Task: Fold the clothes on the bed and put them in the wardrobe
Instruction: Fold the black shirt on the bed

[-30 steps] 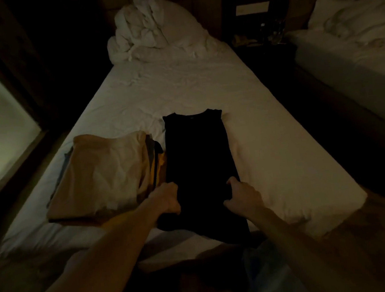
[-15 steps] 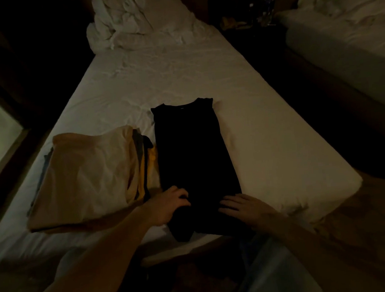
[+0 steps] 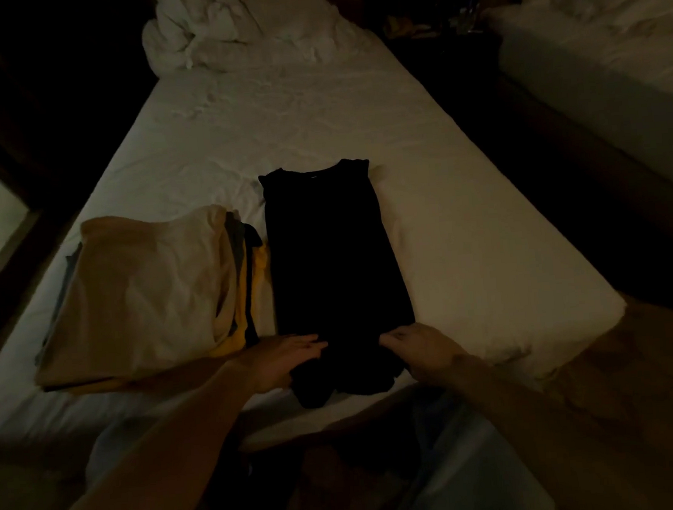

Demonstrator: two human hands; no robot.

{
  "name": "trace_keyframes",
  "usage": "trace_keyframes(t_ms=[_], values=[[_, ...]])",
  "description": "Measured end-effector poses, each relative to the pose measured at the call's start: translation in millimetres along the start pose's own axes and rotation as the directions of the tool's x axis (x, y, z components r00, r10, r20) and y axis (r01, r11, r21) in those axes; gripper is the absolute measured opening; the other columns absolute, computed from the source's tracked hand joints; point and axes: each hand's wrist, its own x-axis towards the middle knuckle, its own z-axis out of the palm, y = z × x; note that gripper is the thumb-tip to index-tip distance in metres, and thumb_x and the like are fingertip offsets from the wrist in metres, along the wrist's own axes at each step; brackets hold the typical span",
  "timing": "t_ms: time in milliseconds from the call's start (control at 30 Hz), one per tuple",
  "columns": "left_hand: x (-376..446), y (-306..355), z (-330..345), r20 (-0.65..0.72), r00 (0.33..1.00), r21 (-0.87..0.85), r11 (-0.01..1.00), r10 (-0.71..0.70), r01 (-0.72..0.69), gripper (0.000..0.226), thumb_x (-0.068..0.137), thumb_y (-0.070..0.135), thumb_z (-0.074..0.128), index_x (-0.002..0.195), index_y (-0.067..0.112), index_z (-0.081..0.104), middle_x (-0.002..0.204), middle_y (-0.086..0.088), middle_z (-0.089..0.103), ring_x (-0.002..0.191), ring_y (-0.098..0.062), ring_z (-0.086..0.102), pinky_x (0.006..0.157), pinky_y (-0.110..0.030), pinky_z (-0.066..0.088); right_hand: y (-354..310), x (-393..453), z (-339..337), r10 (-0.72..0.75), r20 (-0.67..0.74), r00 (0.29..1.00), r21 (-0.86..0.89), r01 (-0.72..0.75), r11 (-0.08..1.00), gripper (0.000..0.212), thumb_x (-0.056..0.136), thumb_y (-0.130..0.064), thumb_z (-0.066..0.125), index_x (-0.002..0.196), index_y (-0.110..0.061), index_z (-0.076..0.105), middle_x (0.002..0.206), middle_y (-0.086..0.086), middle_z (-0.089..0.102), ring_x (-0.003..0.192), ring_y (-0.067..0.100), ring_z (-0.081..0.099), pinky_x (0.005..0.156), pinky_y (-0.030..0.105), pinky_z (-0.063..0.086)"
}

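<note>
Near the bed's [image 3: 465, 224] foot, at 6 o'clock, a black shirt [image 3: 333, 263] lies flat, its collar toward 12 o'clock. The left hand [image 3: 284, 359] rests flat on the hem's left corner, fingers straight. The right hand [image 3: 423, 348] presses the right corner, fingers slightly bent, pinching nothing visible. At 9 o'clock of the shirt, a stack of folded clothes [image 3: 148, 293] lies just beside it.
</note>
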Motion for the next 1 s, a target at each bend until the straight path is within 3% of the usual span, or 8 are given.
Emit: trace_keyframes(t_ms=[100,267,400,600,667,767,867,1000], values=[[4.6,4.8,12.9,-0.217,0.975,-0.243,0.970,-0.037,-0.017,0.049,0.093,0.000,0.053,0.140,0.011,0.050,0.152,-0.004,0.038,0.142,-0.025,0.032,0.114,-0.045,0.032,-6.2,-3.5,-9.6,0.137,0.035,0.990,0.219,-0.141,0.966,0.054,0.087,-0.006,0.052,0.139,-0.017,0.044,0.136,0.014,0.053,0.120,0.035,0.051,0.096,0.037,0.042],[7.5,26.5,-10.0,-0.325,0.848,-0.735,0.676,-0.419,0.052,0.040,0.099,0.001,0.046,0.138,0.007,0.047,0.132,-0.011,0.055,0.121,-0.012,0.047,0.103,-0.018,0.034,-0.6,-7.1,-37.2,0.382,-0.006,0.924,0.697,-0.270,0.665,0.048,0.087,0.005,0.050,0.129,-0.013,0.061,0.119,0.008,0.065,0.114,0.026,0.060,0.090,0.022,0.045],[6.9,11.8,-57.6,-0.426,0.680,-0.856,0.509,-0.597,-0.089,0.028,0.103,0.014,0.041,0.130,0.019,0.048,0.113,0.014,0.057,0.110,-0.005,0.056,0.081,-0.004,0.041,4.7,13.7,-88.6,0.564,-0.082,0.822,0.858,-0.230,0.460,0.017,0.094,-0.009,0.059,0.108,-0.005,0.068,0.094,0.011,0.069,0.089,0.022,0.065,0.065,0.019,0.050],[9.5,-25.7,-128.2,-0.297,0.757,-0.945,0.293,-0.581,-0.146,0.045,0.092,0.045,0.059,0.123,0.014,0.057,0.115,0.000,0.066,0.102,-0.011,0.065,0.089,-0.030,0.054,24.2,62.9,-164.1,0.683,-0.238,0.690,0.875,-0.153,0.459,0.027,0.093,-0.031,0.065,0.100,-0.005,0.059,0.094,0.007,0.063,0.085,0.023,0.061,0.073,0.037,0.049],[8.4,-42.0,-149.3,-0.320,0.778,-0.936,0.306,-0.540,-0.173,0.031,0.090,0.030,0.066,0.116,0.014,0.062,0.107,0.001,0.070,0.096,-0.012,0.069,0.078,-0.023,0.056,36.9,82.8,-182.5,0.708,-0.263,0.656,0.886,-0.126,0.447,0.031,0.094,-0.031,0.063,0.094,0.000,0.061,0.094,0.015,0.066,0.086,0.030,0.064,0.078,0.046,0.052],[16.9,-66.7,-177.6,-0.319,0.721,-0.946,0.168,-0.615,-0.276,0.009,0.092,0.015,0.063,0.100,0.018,0.067,0.092,0.002,0.074,0.080,-0.011,0.072,0.064,-0.019,0.055,55.1,118.4,-206.3,0.704,-0.321,0.633,0.862,-0.112,0.494,0.039,0.098,-0.031,0.056,0.095,0.007,0.063,0.092,0.023,0.066,0.083,0.036,0.064,0.074,0.048,0.052],[34.8,-98.7,-198.4,-0.249,0.691,-0.928,-0.037,-0.679,-0.372,0.013,0.097,0.013,0.055,0.101,0.012,0.067,0.084,0.000,0.074,0.071,-0.013,0.072,0.064,-0.025,0.057,75.9,160.5,-224.7,0.667,-0.338,0.664,0.827,-0.129,0.547,0.040,0.102,-0.029,0.048,0.100,0.008,0.061,0.092,0.026,0.062,0.081,0.039,0.060,0.062,0.036,0.039],[71.2,-151.0,-212.4,-0.178,0.628,-0.888,-0.151,-0.758,-0.434,0.026,0.097,0.018,0.055,0.119,0.007,0.062,0.083,-0.006,0.066,0.069,-0.023,0.060,0.061,-0.032,0.045,113.7,219.4,-233.2,0.646,-0.306,0.699,0.816,-0.157,0.556,0.035,0.105,-0.028,0.041,0.109,0.002,0.061,0.092,0.011,0.059,0.083,0.027,0.056,0.057,0.030,0.035]])
